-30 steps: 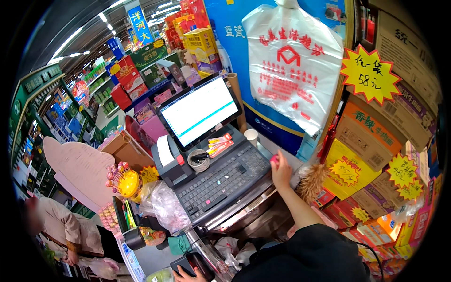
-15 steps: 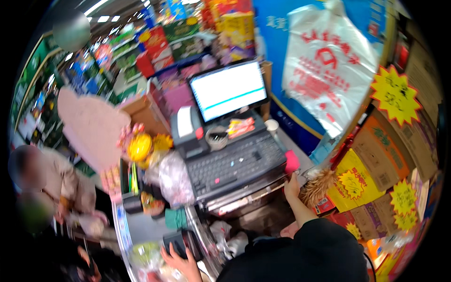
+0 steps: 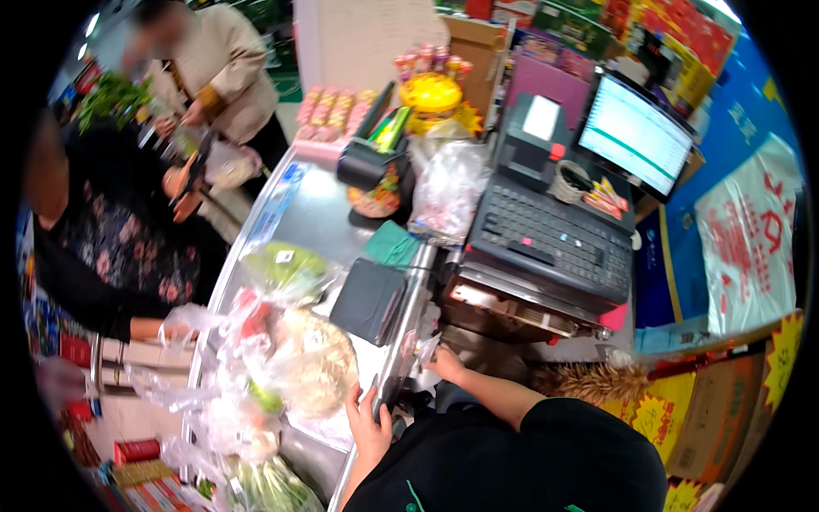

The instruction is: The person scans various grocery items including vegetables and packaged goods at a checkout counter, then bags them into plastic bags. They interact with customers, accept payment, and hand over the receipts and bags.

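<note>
My left hand (image 3: 368, 429) is open, fingers spread, at the inner edge of the metal counter beside a bagged cauliflower (image 3: 314, 363). It holds nothing. Just right of the counter edge, my right hand (image 3: 445, 365) has its fingers closed on a thin clear plastic bag (image 3: 428, 347), partly hidden by the edge. Around the cauliflower lie bagged green vegetables (image 3: 286, 266), something red in a bag (image 3: 254, 314) and bagged leafy greens (image 3: 269, 488). A dark flat device (image 3: 368, 299) rests just beyond them, near a green cloth (image 3: 392, 245).
A keyboard (image 3: 546, 239), a monitor (image 3: 638, 136) and a receipt printer (image 3: 533, 136) stand over a cash drawer (image 3: 512, 309). Across the counter, one person (image 3: 119, 230) in dark flowered clothes reaches toward the bags; another (image 3: 222, 60) wears beige. Cardboard boxes (image 3: 717, 410) are stacked at right.
My view has swung left, bringing more of the counter into sight. My right hand has left the drawer's right end and come to the plastic bag. My left hand remains by the counter's inner edge.
</note>
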`<state>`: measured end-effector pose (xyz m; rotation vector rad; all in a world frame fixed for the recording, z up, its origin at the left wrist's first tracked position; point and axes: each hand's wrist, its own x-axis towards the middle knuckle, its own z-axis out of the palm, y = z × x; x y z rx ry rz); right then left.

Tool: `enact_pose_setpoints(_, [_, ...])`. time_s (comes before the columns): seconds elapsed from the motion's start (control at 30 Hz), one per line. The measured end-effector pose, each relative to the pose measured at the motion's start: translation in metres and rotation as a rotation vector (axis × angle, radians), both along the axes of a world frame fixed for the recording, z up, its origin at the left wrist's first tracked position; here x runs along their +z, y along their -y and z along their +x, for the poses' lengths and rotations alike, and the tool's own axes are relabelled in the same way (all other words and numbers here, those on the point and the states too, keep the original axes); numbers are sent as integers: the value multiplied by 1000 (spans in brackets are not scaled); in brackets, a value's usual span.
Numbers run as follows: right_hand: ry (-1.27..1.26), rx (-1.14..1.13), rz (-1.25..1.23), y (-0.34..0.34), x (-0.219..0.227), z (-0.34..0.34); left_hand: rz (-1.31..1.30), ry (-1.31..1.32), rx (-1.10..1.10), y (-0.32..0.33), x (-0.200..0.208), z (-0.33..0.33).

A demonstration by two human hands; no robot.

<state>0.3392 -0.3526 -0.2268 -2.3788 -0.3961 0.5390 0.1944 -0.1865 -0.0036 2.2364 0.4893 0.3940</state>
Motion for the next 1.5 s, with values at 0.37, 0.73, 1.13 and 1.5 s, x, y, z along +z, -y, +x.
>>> enact_pose_setpoints(0.37, [13,0,-49,13,-3,12,-6,-78,122,-7,-5,-73])
enact_pose_setpoints(0.73, [-374,521,-383,50,12,-14,3,-137,-105,-12,-10,-67])
enact_pose_setpoints(1.13, [-802,772,634,-95,230,-45,-644,28,41,-14,-37,-49])
enact_pose_setpoints(1.5, [177,947,571,-171,377,-21,-719,118,310,-72,65,-78])
